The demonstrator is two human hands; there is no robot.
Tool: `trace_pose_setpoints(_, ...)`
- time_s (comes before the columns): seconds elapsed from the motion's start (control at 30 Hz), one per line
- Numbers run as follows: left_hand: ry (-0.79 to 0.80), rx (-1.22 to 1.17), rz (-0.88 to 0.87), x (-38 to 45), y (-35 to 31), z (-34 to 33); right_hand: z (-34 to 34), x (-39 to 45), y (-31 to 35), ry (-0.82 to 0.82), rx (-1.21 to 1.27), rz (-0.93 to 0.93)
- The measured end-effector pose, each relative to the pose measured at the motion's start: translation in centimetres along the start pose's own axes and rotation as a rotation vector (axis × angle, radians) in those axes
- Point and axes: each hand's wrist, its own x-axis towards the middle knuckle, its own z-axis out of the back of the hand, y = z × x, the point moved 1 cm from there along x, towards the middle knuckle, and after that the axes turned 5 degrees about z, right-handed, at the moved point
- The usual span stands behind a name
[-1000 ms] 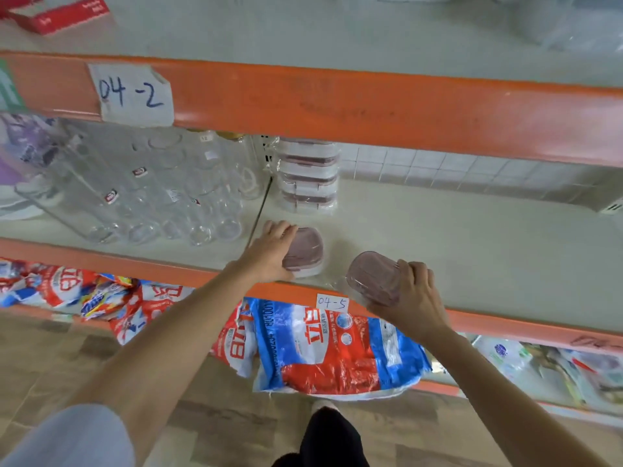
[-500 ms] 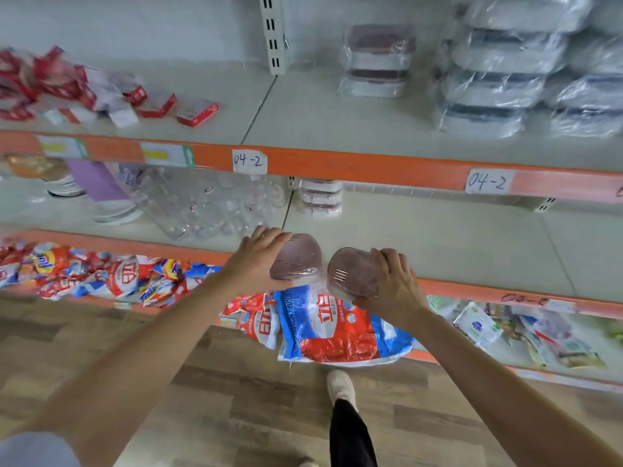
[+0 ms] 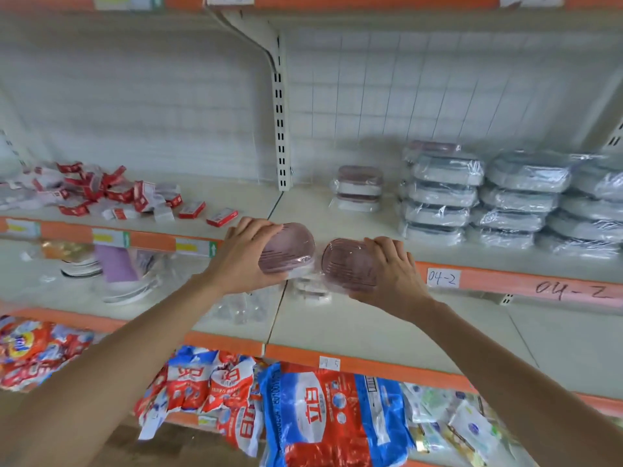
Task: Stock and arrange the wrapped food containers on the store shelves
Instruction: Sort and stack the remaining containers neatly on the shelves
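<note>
Head view showed two pink wrapped containers held in the air at the shelf's front edge — the left container gripped by the left hand, the right container by the right hand, fingers curled round each. Best practice seemed to be lifting both clear of the orange shelf lip, then setting them squarely on the matching pink stack.

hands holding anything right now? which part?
Yes, one each. Left hand grips a wrapped pink-lidded container by its left end, fingers over the lid. Right hand grips a second one by its right end.
</note>
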Motion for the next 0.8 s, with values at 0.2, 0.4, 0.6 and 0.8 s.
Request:
trace_pose_setpoints(0.2,-0.006,0.022,0.064,6.3,1.7,0.9,0.5,6.7,-2.7,0.007,-0.076,-0.001)
trace_pose_setpoints(0.4,-0.021,-0.063,0.173,12.9,2.8,1.0,1.2,14.9,-6.5,0.01,-0.108,-0.062)
trace_pose_setpoints(0.6,-0.064,-0.129,0.206,17.9,3.8,-0.1,2.3,23.2,-10.5,0.135,-0.077,-0.102)
trace_pose_setpoints(0.8,-0.043,-0.265,0.282,20.4,4.6,-1.7,1.9,28.9,-12.6,0.269,-0.086,-0.091)
